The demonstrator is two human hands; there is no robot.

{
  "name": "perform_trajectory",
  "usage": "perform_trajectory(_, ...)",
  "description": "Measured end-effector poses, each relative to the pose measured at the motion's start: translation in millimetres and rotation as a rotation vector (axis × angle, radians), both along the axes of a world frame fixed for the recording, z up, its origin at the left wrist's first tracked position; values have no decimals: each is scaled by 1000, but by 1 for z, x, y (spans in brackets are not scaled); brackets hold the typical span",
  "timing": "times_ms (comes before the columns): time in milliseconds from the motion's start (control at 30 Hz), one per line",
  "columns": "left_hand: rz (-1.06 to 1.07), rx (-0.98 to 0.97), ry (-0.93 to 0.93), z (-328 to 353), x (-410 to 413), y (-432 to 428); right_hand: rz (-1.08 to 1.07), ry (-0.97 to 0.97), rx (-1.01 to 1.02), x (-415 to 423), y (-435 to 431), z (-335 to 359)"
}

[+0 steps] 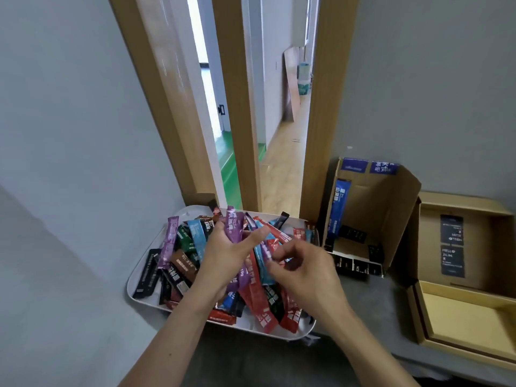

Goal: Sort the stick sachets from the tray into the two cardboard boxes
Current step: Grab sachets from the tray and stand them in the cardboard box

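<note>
Tray (248, 324), white, near-left on the grey surface (377, 317): heaped with mixed stick sachets (181, 261) in red, black, brown, teal and purple.
Left hand (223, 252): above the tray, gripping a fanned bundle of sachets (235, 230), purple, red and blue.
Right hand (304, 272): fingers curled at the bundle's right side. It is blurred, so I cannot tell whether it pinches a sachet.
Upright box (391, 213), just right of the tray: one blue sachet (337, 210) leaning on its wall, black ones at its foot.
Flat box (474, 317), right edge: two black packets (451, 230).
Risk, judged: pulling one sachet free could loosen the fan, spilling strays into the heap or over the rim. Similar colours invite mis-sorting.
</note>
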State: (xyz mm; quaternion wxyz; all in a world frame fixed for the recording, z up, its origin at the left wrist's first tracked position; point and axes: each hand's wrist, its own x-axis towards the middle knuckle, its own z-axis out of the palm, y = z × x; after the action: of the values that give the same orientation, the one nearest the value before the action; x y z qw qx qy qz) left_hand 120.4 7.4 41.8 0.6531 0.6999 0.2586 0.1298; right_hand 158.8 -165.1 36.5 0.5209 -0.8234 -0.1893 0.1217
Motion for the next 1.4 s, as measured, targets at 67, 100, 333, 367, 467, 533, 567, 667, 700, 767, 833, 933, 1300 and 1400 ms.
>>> perform_trajectory(67, 2, 10, 18, 0, 1, -5, 36, 11, 0, -3, -6, 1)
perform_trajectory(100, 16, 42, 12, -1, 2, -6, -31, -65, -87, 1, -10, -3)
perform_trajectory(333, 58, 152, 29, 1, -1, -10, -203, -323, -677, 23, -15, -27)
perform_trajectory(367, 54, 159, 19, 2, -2, -12, -204, -306, -665, 24, -16, -28)
perform_trajectory(467, 48, 181, 12, 6, -3, -16, -201, -252, -601, 25, -17, -31)
perform_trajectory(533, 32, 185, 13, 5, -2, -16, -181, -207, -543, 26, -18, -30)
perform_trajectory(567, 22, 191, 15, 6, -2, -16, -176, -178, -502, 26, -19, -30)
perform_trajectory(667, 13, 203, 15, 3, 1, -13, -186, -83, -348, 23, -24, -23)
perform_trajectory(700, 19, 199, 14, 2, 2, -12, -191, -76, -290, 21, -25, -20)
perform_trajectory(767, 25, 156, 20, 1, 4, -11, -183, -86, -153, 12, -26, -14)
perform_trajectory(833, 13, 100, 43, 3, 5, -12, -132, -111, -29, -2, -25, -12)
perform_trajectory(933, -16, 42, 61, 5, 4, -11, -38, -117, 86, -22, -20, -16)
perform_trajectory(1300, 64, 153, 33, 16, -12, 3, -74, -294, -609, -19, -10, -46)
perform_trajectory(1400, 8, 144, 41, 11, -17, 4, -122, -131, -470, -16, -10, -39)
